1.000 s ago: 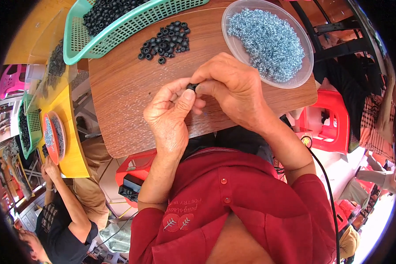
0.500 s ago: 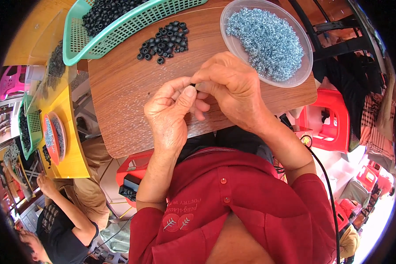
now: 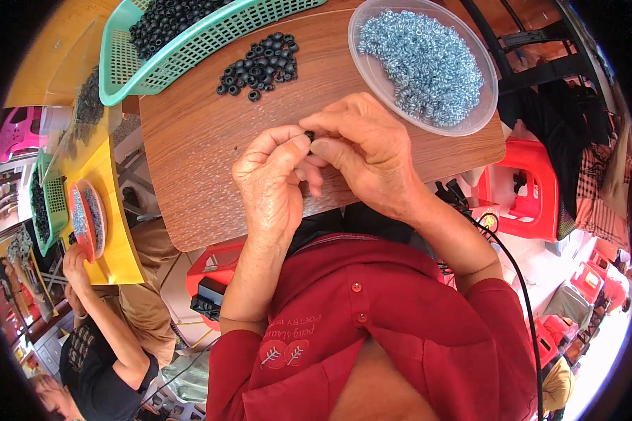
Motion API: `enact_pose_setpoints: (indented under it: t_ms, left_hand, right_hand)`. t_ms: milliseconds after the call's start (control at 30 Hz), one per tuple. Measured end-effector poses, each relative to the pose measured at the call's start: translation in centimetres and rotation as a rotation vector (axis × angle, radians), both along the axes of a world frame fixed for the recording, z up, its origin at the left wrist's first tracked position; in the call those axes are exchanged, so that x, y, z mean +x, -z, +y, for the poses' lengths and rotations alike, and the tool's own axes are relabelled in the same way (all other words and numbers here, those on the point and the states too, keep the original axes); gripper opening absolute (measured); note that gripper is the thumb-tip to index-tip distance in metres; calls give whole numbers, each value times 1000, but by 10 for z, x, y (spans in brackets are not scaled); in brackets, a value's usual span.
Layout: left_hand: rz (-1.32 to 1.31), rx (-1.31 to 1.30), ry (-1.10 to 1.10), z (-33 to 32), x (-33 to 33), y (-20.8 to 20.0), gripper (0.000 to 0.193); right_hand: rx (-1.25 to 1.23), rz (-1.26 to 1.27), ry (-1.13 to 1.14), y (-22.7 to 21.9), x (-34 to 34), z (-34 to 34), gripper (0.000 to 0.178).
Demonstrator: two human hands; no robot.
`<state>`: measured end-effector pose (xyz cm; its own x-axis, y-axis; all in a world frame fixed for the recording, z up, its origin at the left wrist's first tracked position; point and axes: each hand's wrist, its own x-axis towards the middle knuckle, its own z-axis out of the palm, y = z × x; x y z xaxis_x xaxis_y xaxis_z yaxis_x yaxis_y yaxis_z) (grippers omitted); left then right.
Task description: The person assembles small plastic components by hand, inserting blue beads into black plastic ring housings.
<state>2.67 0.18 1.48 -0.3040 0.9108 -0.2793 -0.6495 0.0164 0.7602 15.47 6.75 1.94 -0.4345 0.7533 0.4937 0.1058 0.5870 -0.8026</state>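
Over the near middle of the table, my two hands meet fingertip to fingertip. Between them sits a small round black part, mostly covered by the fingers. My left hand is closed, pinching it between thumb and forefinger. From the other side, my right hand is closed on it too, thumb and forefinger at its edge. Any second piece in the right fingertips is hidden. Beyond the hands lies a loose pile of black rounded parts with holes. To the right, a clear round plastic tub holds many small silvery-blue metal rings.
A mint-green basket of more black parts stands at the table's far left. The brown wooden table ends near my lap. Red plastic stools stand right. At left, a co-worker's hand reaches beside plates on a yellow table.
My right hand has dipped slightly at the fingertips, and more of the black part shows between both hands. The co-worker's hand has moved up and right to the plates.
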Motion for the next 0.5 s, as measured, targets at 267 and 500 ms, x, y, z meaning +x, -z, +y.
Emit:
enact_pose_setpoints:
  t_ms: [267, 500]
  left_hand:
    - [32, -18, -93, 8, 4, 0, 7]
    - [-7, 2, -24, 5, -2, -1, 18]
  right_hand:
    - [187, -170, -32, 1, -2, 6, 29]
    - [424, -194, 20, 7, -3, 13, 26]
